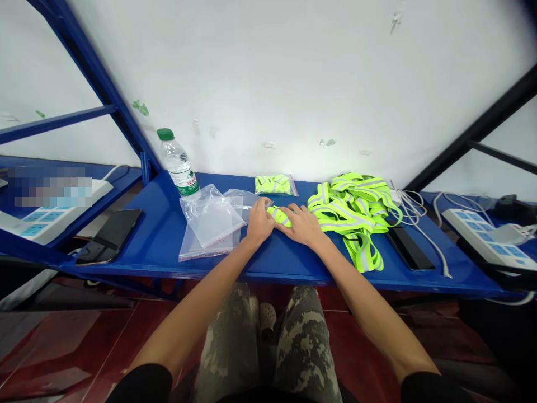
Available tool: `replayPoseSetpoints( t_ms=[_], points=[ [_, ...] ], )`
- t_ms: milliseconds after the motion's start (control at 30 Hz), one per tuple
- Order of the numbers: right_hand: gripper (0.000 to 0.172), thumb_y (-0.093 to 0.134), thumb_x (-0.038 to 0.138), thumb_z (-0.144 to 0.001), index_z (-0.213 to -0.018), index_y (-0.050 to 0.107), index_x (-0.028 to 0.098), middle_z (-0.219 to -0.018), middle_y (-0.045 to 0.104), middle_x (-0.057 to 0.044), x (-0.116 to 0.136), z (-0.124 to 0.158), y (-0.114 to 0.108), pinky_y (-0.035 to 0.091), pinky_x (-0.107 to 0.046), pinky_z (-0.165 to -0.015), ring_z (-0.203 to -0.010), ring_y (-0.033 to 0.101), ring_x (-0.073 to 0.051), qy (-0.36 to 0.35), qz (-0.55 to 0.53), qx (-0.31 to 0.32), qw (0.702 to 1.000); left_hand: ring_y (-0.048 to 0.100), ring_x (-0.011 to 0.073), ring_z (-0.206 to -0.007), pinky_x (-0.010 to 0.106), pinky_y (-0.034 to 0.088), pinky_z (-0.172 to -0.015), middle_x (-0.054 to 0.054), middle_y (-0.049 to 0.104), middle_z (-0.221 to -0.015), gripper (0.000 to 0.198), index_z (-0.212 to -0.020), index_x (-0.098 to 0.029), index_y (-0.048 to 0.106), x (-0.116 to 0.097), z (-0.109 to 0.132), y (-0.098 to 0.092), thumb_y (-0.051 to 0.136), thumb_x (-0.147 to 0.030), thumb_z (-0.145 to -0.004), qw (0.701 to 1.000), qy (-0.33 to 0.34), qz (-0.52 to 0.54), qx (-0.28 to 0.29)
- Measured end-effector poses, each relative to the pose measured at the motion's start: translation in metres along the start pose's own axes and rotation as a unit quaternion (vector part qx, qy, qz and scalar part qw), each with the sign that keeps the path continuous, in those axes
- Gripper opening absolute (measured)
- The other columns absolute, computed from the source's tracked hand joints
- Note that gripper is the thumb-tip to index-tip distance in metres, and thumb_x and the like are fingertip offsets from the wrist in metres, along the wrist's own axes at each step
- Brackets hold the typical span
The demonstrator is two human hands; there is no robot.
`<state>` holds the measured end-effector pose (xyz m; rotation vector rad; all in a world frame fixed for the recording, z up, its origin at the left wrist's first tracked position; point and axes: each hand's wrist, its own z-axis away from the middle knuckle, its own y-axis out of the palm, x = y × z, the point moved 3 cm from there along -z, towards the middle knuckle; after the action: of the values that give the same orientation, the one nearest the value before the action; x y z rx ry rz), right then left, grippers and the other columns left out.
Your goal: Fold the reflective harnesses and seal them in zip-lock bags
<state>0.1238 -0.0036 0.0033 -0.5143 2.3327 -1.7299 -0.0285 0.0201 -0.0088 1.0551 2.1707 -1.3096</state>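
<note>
A folded bundle of neon yellow-green reflective strap (279, 216) with grey stripes lies between my hands above the blue shelf. My left hand (260, 221) is closed, its fingertips pinching what looks like the edge of a clear plastic bag at the bundle's left end. Fingers of my right hand (300, 225) curl over the bundle's right side and press on it. Just left of my left hand are clear zip bags (213, 221), overlapping and flat. A loose heap of reflective straps (356, 204) sits right of my right hand. Behind my hands lies a filled bag of strap (274, 184).
A water bottle (179, 162) with a green cap stands at the back left. One black phone (109, 236) lies at the left end, another dark phone (410, 246) at the right beside a white cable (428, 238). A white wall (268, 84) rises behind the blue shelf (146, 246).
</note>
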Motion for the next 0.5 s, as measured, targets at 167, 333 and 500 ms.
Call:
replayPoseSetpoints(
  t_ms=[167, 333, 500],
  points=[
    [0.056, 0.042, 0.053, -0.098, -0.139, 0.050, 0.016, -0.145, 0.053, -0.014, -0.0016, -0.0039, -0.0022, 0.046, -0.043, -0.094, -0.119, 0.056, -0.034, -0.054, -0.036, 0.026, 0.998, 0.065, 0.0185, -0.102, 0.034, 0.053, -0.097, 0.007, 0.066, -0.104, 0.049, -0.107, -0.019, 0.053, 0.0021, -0.0046, 0.0016, 0.045, 0.005, -0.065, 0.999, -0.009, 0.024, 0.020],
    [0.051, 0.047, 0.055, -0.096, -0.128, 0.051, 0.016, -0.123, 0.066, -0.014, -0.0040, -0.0017, -0.0049, 0.047, -0.039, -0.088, -0.110, 0.062, -0.030, -0.040, -0.074, 0.031, 0.996, 0.067, 0.0177, -0.104, 0.034, 0.054, -0.097, 0.009, 0.067, -0.110, 0.057, -0.117, -0.017, 0.052, 0.0070, -0.0063, 0.0039, 0.045, 0.005, -0.065, 0.998, -0.015, 0.043, 0.040],
    [0.059, 0.059, 0.057, -0.087, -0.126, 0.048, 0.014, -0.138, 0.054, -0.018, -0.0070, -0.0098, -0.0013, 0.046, -0.043, -0.093, -0.119, 0.057, -0.034, -0.025, -0.091, 0.025, 0.995, 0.067, 0.0196, -0.109, 0.036, 0.051, -0.101, 0.011, 0.070, -0.117, 0.066, -0.133, -0.014, 0.047, 0.0063, -0.0055, 0.0014, 0.044, 0.005, -0.069, 0.996, 0.007, 0.025, 0.082]
  ],
)
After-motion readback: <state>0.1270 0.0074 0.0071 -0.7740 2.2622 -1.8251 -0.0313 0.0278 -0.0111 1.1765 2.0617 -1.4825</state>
